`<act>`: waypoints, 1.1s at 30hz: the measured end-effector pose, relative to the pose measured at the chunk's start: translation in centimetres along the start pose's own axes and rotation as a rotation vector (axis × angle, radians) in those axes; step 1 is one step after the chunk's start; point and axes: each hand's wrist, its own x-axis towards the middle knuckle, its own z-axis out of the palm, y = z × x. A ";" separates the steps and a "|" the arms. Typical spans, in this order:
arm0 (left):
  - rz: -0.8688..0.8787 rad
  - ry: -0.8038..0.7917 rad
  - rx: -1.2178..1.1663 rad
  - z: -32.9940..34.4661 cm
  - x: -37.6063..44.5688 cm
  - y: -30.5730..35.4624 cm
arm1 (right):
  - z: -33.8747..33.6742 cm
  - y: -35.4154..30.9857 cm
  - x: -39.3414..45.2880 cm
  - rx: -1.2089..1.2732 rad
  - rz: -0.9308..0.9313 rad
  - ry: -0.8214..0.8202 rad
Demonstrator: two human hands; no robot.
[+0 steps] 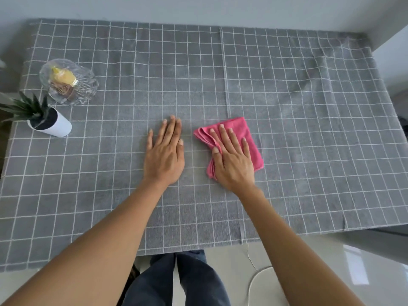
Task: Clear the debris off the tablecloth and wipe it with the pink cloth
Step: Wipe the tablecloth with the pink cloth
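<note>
A grey tablecloth (287,120) with a white grid covers the table. The folded pink cloth (242,131) lies on it just right of centre. My right hand (231,157) presses flat on the pink cloth, fingers spread over it and thumb at its bunched left edge. My left hand (165,153) lies flat on the bare tablecloth a short way left of the cloth, palm down, fingers together, holding nothing. I see no loose debris on the tablecloth.
A clear glass bowl (88,85) with yellow and brown scraps inside stands at the far left. In front of it is a small green plant in a white pot (59,127). A wall runs along the far edge; a white cable (254,281) lies on the floor.
</note>
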 end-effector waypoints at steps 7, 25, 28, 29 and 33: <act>0.009 0.006 0.023 0.1 0.0 -0.2 | -3.7 9.8 -1.7 -0.037 0.305 0.053; 0.075 -0.028 0.005 2.9 -6.5 8.1 | -1.7 6.0 -5.0 0.010 0.132 0.036; 0.085 -0.029 0.006 2.9 -6.6 8.0 | -3.0 9.5 -5.7 -0.035 0.246 0.072; 0.084 -0.029 0.007 2.9 -6.6 8.1 | -3.5 10.7 -6.1 -0.046 0.293 0.081; 0.078 -0.036 0.001 2.9 -6.7 8.0 | -4.5 13.3 -6.7 -0.037 0.436 0.082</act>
